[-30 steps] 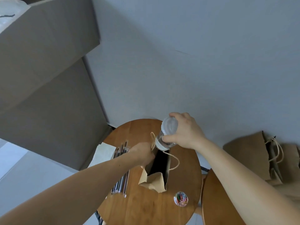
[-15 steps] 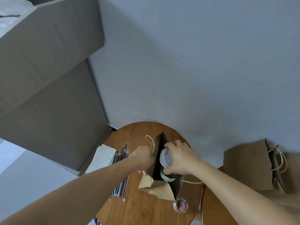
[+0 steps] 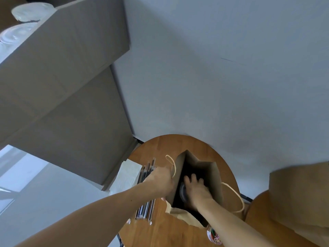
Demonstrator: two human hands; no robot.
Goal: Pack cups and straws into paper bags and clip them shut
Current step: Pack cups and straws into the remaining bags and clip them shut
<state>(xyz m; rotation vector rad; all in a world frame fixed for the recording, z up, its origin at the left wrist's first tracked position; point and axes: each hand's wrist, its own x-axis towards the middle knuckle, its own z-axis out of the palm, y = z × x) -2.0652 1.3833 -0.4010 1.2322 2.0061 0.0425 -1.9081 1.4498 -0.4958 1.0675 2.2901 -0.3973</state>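
Head view: my right hand (image 3: 195, 187) has gone down inside the open paper bag (image 3: 208, 177) on the round table (image 3: 160, 229), fingers apparently curled around the cup (image 3: 182, 191). A moment ago the cup was above it. My left hand (image 3: 161, 180) grips the bag's rim. Straws (image 3: 146, 175) come next.

1. Looks like a café or takeaway packing corner: a small round wooden counter (image 3: 160, 232) against a plain grey wall (image 3: 213, 77).
2. Stock lies about: wrapped straws (image 3: 147, 175), a tub of paper clips (image 3: 214, 235), brown paper bags (image 3: 300, 198).
3. Clear cups (image 3: 26, 12) sit atop a grey cabinet (image 3: 62, 86).
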